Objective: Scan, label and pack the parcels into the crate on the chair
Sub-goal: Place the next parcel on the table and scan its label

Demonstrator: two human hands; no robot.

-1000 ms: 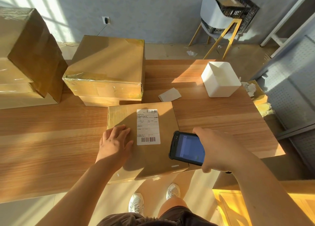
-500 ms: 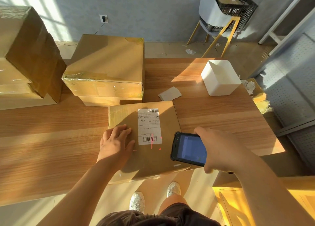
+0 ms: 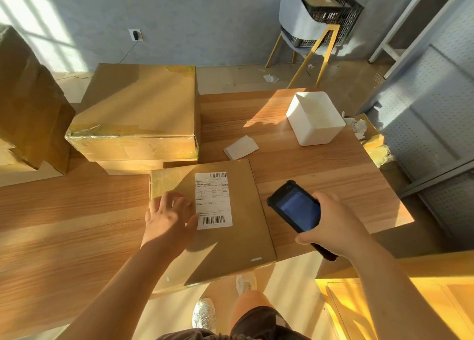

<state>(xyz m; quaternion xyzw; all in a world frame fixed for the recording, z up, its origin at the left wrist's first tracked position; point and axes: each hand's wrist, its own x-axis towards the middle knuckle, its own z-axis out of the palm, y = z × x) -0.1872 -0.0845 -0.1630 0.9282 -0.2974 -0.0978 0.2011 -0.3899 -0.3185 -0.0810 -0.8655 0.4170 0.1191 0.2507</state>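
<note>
head: parcel overhangs table edge under left hand; right hand grips scanner

Grey-blue wall, wall socket, sunlit wooden table, pegboard panel

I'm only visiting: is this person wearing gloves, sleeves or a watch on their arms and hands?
No. The left hand and right hand are both bare, with no gloves, and no rings show. The left forearm and right forearm are uncovered to the picture's edge, with no sleeve, watch or wristband in view.
</note>
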